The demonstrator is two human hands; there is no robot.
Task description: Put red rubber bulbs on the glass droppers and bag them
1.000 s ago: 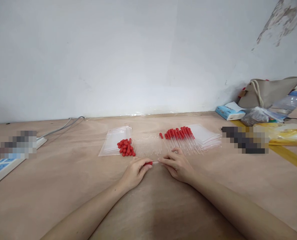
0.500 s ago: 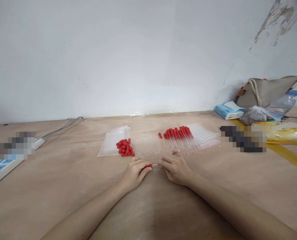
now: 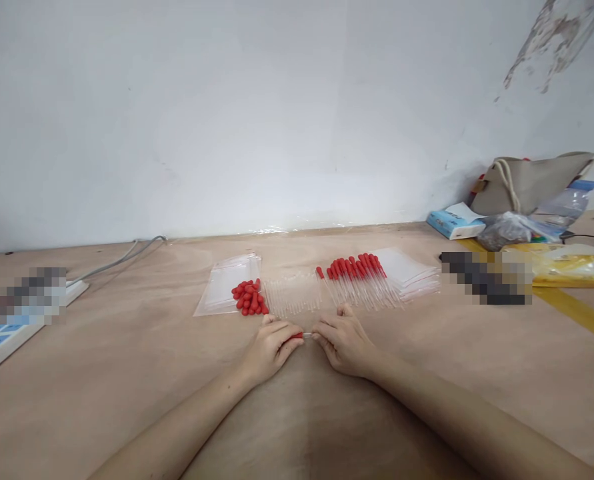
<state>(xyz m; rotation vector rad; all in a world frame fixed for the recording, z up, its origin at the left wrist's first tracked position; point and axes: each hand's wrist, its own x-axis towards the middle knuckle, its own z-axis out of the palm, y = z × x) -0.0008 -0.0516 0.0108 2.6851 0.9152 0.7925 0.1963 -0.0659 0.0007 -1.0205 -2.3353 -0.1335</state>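
My left hand (image 3: 274,347) pinches a red rubber bulb (image 3: 297,336) between thumb and fingers. Facing it, my right hand (image 3: 344,341) is closed on a clear glass dropper tube (image 3: 307,335), whose left end meets the bulb; how deep it sits inside is hidden. Beyond my left hand lies a pile of loose red bulbs (image 3: 249,297), partly on clear plastic bags (image 3: 227,277). A row of bare tubes (image 3: 294,293) lies past both hands. To its right, several droppers with red bulbs fitted (image 3: 357,270) lie side by side.
More clear bags (image 3: 411,270) lie right of the droppers. Further right are a blue tissue pack (image 3: 455,223), a grey bag (image 3: 537,180), a yellow package (image 3: 571,267) and a blurred dark object (image 3: 484,280). A power strip (image 3: 7,340) with a cable is at left.
My right hand has moved slightly left toward my left hand, so less of the tube shows between them. The left hand keeps its pinch on the bulb.
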